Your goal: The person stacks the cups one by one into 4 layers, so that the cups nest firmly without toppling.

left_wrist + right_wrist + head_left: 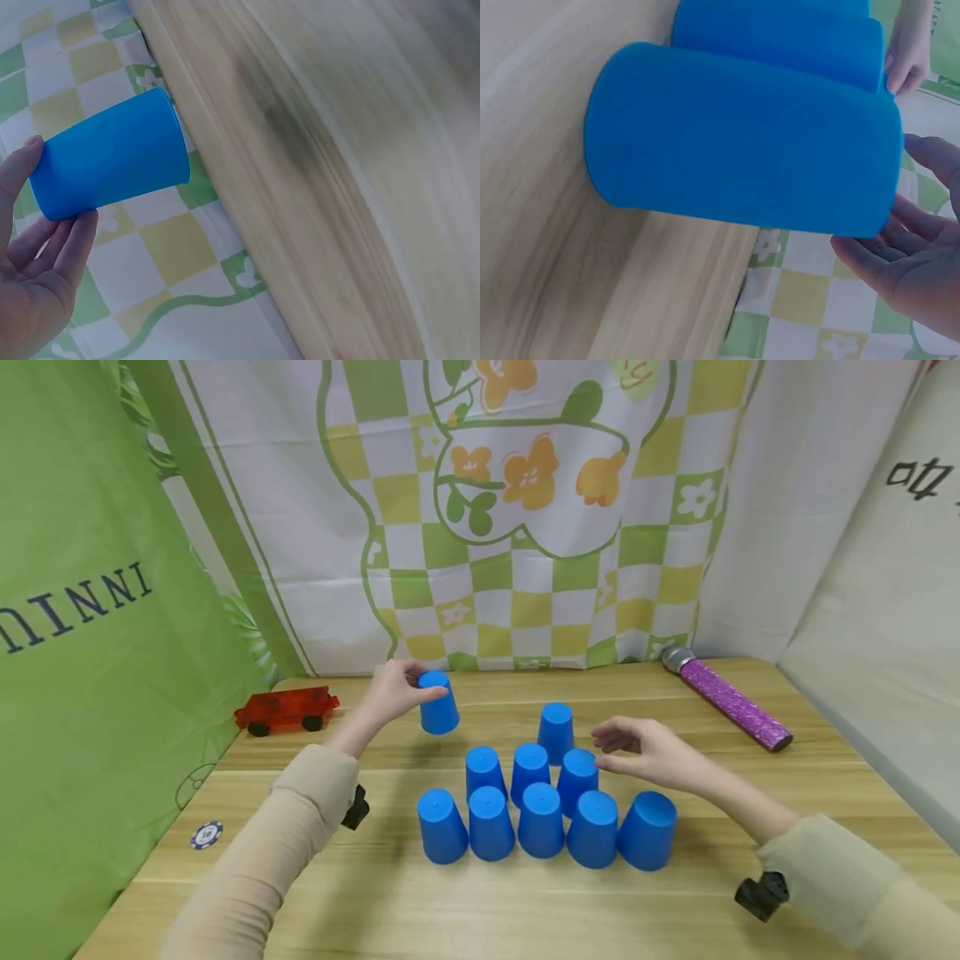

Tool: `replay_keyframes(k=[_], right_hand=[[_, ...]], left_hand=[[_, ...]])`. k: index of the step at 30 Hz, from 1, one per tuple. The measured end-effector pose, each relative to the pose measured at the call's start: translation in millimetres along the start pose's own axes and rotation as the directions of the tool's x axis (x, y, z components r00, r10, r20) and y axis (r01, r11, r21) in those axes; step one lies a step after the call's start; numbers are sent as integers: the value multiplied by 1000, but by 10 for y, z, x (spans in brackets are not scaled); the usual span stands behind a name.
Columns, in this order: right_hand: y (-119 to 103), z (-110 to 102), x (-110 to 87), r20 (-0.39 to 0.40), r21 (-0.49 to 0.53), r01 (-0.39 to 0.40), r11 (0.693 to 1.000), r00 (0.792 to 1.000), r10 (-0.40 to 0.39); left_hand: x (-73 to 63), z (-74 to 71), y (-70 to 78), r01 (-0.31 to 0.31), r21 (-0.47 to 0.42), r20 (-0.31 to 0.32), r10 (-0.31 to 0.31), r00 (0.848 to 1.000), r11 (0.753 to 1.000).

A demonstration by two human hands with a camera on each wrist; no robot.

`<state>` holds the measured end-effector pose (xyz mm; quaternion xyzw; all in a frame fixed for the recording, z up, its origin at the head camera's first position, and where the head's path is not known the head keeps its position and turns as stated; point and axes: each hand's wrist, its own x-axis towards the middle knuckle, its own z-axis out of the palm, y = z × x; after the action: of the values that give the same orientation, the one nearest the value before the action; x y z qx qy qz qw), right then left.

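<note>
- Blue cup (742, 142), foreground; further cups (780, 37) behind it.
- Right hand (919, 259), fingers parted beside the cup's end.
- Left hand (910, 49), upper right.
- Wooden desk (547, 255); checked cloth (802, 296).

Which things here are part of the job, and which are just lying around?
Part of the job, apparently:
- blue cup in the left hand
- nine standing blue cups

Just lying around:
- red toy car
- purple microphone
- poker chip

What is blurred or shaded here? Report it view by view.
Head: fairly sharp, with soft shadows on the wooden table; left wrist: the wooden table streaks and smears, while the held cup keeps clear edges; right wrist: the nearest cup looks dark and flat, the wooden table beside it soft.
</note>
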<state>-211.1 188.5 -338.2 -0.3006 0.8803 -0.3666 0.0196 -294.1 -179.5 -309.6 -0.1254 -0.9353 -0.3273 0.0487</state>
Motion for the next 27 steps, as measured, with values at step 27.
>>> replay_keyframes(k=[27], right_hand=[[47, 198, 76, 58, -47, -33, 998, 998, 36]], left_hand=[[340, 446, 361, -70, 46, 163, 62, 985, 996]])
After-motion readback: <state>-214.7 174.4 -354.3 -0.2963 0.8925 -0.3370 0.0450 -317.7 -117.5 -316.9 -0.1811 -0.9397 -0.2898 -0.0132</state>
